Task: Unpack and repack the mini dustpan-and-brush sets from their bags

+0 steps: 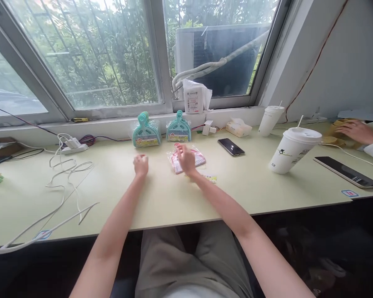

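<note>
My right hand rests on a pink packaged brush-and-dustpan set lying flat on the pale green desk, its fingers curled over the packet. My left hand sits as a loose fist on the desk just left of it, and nothing shows in it. Two teal packaged sets stand upright against the window sill just beyond my hands. A small yellow label lies by my right wrist.
White cables and a power strip sprawl at left. A phone, tissue box, two lidded cups and a dark tablet lie at right. Another person's hand rests at far right.
</note>
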`<state>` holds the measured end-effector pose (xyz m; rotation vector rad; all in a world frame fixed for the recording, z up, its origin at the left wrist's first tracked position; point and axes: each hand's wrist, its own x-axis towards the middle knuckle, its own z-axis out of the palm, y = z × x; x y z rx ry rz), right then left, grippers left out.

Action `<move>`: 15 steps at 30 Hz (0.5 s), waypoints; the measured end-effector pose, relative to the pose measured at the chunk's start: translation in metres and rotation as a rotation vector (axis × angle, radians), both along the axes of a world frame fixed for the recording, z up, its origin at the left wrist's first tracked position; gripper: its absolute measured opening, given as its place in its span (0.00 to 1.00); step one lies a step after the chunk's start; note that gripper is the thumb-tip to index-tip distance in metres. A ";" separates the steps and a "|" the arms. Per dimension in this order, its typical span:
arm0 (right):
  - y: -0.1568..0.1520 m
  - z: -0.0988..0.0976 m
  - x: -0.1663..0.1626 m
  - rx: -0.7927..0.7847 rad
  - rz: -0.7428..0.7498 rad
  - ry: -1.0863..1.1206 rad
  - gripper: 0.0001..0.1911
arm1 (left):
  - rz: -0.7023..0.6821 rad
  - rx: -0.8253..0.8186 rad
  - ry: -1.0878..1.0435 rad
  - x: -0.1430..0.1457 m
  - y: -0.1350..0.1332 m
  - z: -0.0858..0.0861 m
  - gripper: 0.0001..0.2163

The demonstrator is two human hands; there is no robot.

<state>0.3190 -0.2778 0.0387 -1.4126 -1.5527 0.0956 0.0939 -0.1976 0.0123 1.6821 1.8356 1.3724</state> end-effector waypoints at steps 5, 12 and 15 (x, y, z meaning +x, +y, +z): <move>-0.002 -0.011 0.098 -0.360 -0.301 -0.014 0.18 | -0.212 -0.150 0.030 0.078 -0.020 0.002 0.13; 0.012 -0.030 0.110 -0.436 -0.084 0.158 0.24 | -0.524 -0.244 -0.524 0.119 -0.027 0.003 0.19; 0.011 -0.029 0.098 -0.288 0.137 0.274 0.25 | -0.635 -0.307 -0.833 0.104 -0.031 0.006 0.24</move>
